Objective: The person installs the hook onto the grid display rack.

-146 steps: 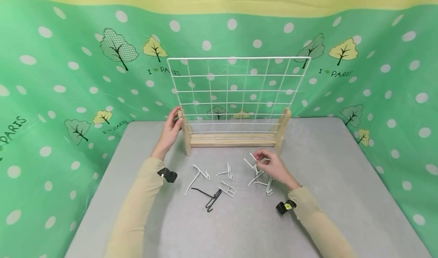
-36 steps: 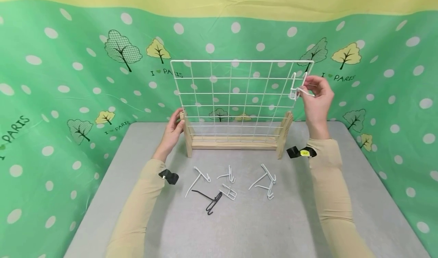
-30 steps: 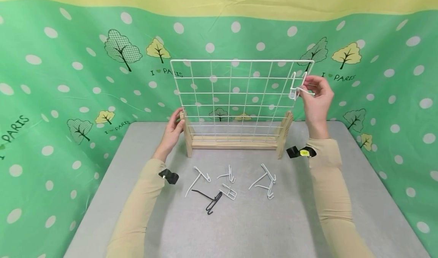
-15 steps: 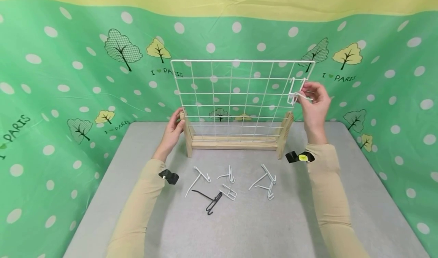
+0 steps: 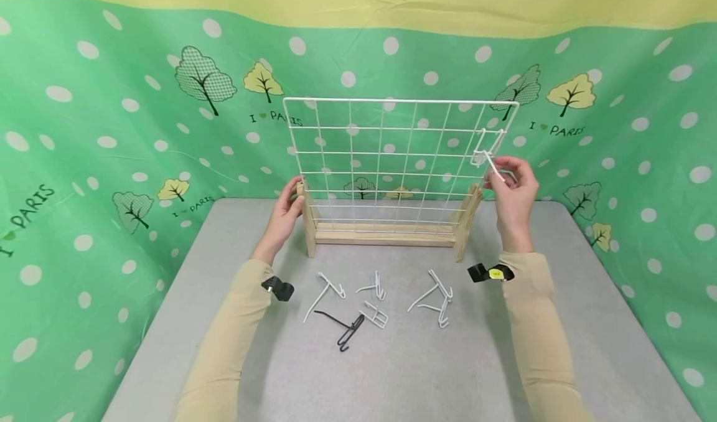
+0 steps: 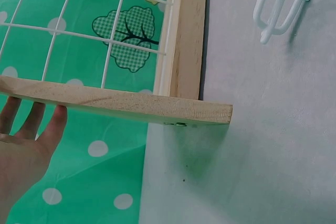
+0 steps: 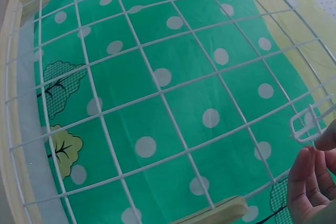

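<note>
A white wire grid panel stands upright in a wooden stand at the back of the grey table. My left hand grips the stand's left post; in the left wrist view its fingers lie against the wooden foot. My right hand is raised at the grid's right edge and pinches the prong of a white hook, whose back sits on the grid's wires. The right wrist view shows the white hook just above my fingertips.
Several loose white hooks and one black hook lie on the table in front of the stand. One white hook is near the wooden foot. A green dotted cloth backdrop walls the table on three sides.
My right hand has come down along the grid's right edge, and the hook it pinches now sits lower with its prong tilted downward. The left hand has stayed on the post.
</note>
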Motion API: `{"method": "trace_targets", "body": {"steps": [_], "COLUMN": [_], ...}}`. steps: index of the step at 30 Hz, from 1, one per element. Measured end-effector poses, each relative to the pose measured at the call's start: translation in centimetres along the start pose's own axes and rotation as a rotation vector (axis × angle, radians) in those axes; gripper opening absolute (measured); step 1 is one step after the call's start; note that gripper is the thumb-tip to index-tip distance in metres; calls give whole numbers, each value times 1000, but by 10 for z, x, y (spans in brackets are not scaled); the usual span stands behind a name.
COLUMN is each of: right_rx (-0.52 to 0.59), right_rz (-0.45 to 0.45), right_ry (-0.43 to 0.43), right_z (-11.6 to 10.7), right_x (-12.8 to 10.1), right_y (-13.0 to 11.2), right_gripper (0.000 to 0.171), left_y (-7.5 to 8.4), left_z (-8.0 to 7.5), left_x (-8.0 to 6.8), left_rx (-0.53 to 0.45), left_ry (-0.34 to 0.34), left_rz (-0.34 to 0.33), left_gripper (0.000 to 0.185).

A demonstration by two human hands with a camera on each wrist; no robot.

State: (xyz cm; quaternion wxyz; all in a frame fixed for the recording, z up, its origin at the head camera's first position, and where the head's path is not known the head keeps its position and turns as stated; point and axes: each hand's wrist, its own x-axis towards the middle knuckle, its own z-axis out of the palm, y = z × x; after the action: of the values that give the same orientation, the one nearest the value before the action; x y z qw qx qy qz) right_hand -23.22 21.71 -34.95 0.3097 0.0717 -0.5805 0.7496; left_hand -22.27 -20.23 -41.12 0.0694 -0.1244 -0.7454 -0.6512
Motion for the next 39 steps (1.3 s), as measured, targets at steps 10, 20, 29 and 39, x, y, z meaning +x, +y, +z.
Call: {"method": "trace_targets", "body": {"steps": [10, 20, 29, 39], "right_rx": [-102, -159, -254, -442], "right_rz": [50, 50, 157, 180], "right_ry": [-33, -106, -177, -382], "right_z": [-8, -6, -17, -23], "right_x": [-21, -45, -65, -81], "right_y": [11, 5, 19, 30], "right_gripper": [19, 23, 23, 23], "left_y": [2, 4, 3, 2], "left_z": [0, 1, 0, 0], "left_x": [1, 0, -1, 0], "left_rx": [4, 3, 5, -4], "left_ry": [3, -3, -2, 3], "left_rz": [14, 7, 5, 12], "left_gripper": [47, 48, 48, 48]}}
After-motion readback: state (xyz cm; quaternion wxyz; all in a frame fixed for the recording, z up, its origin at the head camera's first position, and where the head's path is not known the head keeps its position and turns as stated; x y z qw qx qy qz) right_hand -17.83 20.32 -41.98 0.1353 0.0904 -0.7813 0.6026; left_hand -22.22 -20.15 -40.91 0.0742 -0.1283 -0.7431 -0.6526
